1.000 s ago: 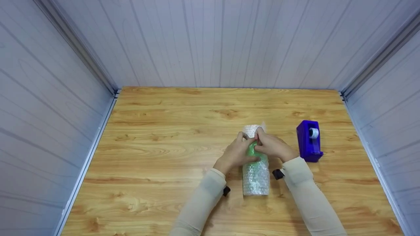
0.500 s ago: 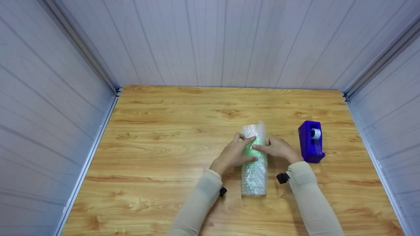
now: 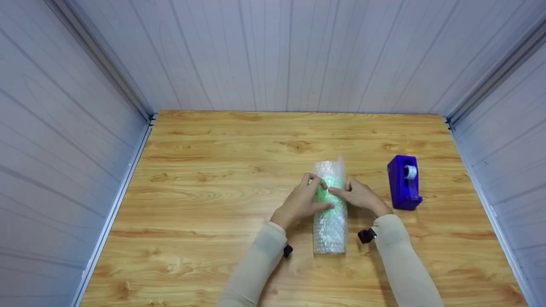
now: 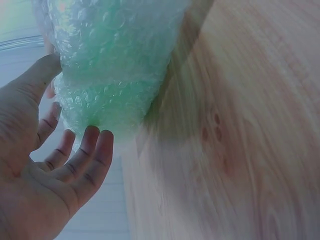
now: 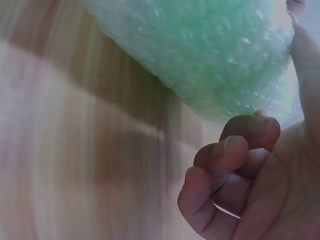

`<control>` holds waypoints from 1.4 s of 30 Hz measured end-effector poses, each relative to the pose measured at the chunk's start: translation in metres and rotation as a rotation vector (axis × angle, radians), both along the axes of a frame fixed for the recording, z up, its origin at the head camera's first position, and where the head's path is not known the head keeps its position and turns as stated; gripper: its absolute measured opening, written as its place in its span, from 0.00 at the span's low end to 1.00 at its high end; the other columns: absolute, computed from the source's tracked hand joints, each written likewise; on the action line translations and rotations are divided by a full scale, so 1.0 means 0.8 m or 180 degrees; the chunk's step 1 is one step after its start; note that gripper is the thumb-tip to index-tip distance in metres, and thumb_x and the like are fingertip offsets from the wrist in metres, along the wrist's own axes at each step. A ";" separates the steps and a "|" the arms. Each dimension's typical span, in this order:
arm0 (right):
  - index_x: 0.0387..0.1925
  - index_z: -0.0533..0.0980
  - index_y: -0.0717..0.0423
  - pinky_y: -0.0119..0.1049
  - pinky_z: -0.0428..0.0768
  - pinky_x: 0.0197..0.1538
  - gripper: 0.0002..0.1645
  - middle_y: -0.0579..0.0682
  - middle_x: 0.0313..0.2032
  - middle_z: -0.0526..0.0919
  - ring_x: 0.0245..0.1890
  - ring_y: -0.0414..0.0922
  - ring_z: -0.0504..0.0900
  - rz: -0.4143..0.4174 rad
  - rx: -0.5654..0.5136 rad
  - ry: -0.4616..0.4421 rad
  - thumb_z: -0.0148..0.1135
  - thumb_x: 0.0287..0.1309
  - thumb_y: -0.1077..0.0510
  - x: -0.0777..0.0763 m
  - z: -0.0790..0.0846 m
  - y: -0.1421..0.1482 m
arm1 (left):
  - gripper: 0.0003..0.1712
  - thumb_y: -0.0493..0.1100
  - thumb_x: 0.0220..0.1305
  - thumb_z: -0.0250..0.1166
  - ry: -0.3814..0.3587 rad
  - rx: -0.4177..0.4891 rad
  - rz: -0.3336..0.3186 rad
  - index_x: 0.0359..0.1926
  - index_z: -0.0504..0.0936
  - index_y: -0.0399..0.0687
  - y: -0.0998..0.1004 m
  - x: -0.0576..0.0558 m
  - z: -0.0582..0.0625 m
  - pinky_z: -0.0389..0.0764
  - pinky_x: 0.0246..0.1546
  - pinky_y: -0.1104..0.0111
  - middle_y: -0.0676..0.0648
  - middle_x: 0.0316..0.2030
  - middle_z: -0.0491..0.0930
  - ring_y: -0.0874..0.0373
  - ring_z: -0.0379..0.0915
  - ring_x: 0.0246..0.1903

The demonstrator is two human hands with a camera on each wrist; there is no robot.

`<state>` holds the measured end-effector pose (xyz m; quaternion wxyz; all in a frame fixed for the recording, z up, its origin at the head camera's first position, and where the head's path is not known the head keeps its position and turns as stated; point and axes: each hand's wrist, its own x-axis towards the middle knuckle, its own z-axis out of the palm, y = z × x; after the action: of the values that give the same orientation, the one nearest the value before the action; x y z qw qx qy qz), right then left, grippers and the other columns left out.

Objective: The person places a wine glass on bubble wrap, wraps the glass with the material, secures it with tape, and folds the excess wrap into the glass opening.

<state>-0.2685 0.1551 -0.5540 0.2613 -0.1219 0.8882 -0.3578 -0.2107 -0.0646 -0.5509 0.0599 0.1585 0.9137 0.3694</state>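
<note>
A cylinder-shaped bundle of bubble wrap [image 3: 330,232] lies lengthwise on the table, with something green showing through its layers. From the left, my left hand [image 3: 298,201] holds the bundle, its thumb and index finger on the upper face. Curved fingers [image 4: 97,160] lie along the bundle's side in the left wrist view. On the other side, my right hand [image 3: 360,196] presses its thumb on the middle of the wrap, close to the left index fingertip. Its other fingers [image 5: 220,155] curl beside the bundle in the right wrist view. What the green thing is stays hidden.
A blue tape dispenser [image 3: 403,183] with a white-cored roll of tape stands right of the bundle, close to the right hand. A loose wrap edge [image 3: 340,164] sticks up at the bundle's far end. Pale panels [image 3: 273,55] enclose the wooden table [image 3: 204,170] at the back and sides.
The right hand has drawn back from the left fingertips and shifted to the bundle's right side, its thumb now on the wrap. The left hand has stayed nearly in place, its index finger bending more.
</note>
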 end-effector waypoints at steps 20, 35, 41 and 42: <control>0.50 0.61 0.58 0.40 0.76 0.41 0.41 0.60 0.48 0.74 0.42 0.51 0.75 -0.0631 -0.0593 -0.0359 0.55 0.62 0.25 0.025 -0.026 0.002 | 0.15 0.49 0.73 0.62 -0.0633 0.1354 0.0653 0.55 0.74 0.52 -0.002 0.000 -0.019 0.80 0.37 0.67 0.43 0.53 0.65 0.57 0.73 0.42; 0.70 0.64 0.61 0.46 0.77 0.54 0.48 0.60 0.56 0.76 0.53 0.53 0.77 -0.0689 -0.1146 -0.0476 0.58 0.64 0.30 0.036 -0.006 0.000 | 0.40 0.61 0.65 0.67 -0.1169 0.2168 0.0909 0.72 0.67 0.50 -0.005 0.003 -0.011 0.84 0.44 0.61 0.46 0.58 0.77 0.53 0.77 0.54; 0.76 0.55 0.56 0.51 0.75 0.57 0.48 0.61 0.61 0.71 0.58 0.56 0.73 -0.0658 -0.1503 0.0023 0.65 0.65 0.41 0.045 0.026 -0.001 | 0.39 0.57 0.66 0.67 -0.0565 0.2311 0.0538 0.73 0.64 0.57 -0.009 0.006 0.018 0.78 0.54 0.59 0.51 0.63 0.71 0.55 0.72 0.59; 0.77 0.54 0.55 0.51 0.75 0.57 0.49 0.61 0.61 0.71 0.58 0.56 0.72 -0.0657 -0.1556 0.0104 0.66 0.64 0.43 0.046 0.031 -0.001 | 0.38 0.56 0.67 0.67 -0.0466 0.2341 0.0474 0.74 0.63 0.57 -0.009 0.007 0.022 0.77 0.57 0.59 0.52 0.64 0.70 0.55 0.70 0.60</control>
<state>-0.2313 0.1541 -0.5295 0.1718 -0.0959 0.7872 -0.5844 -0.2053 -0.0721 -0.5337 0.0372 0.0758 0.7225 0.6862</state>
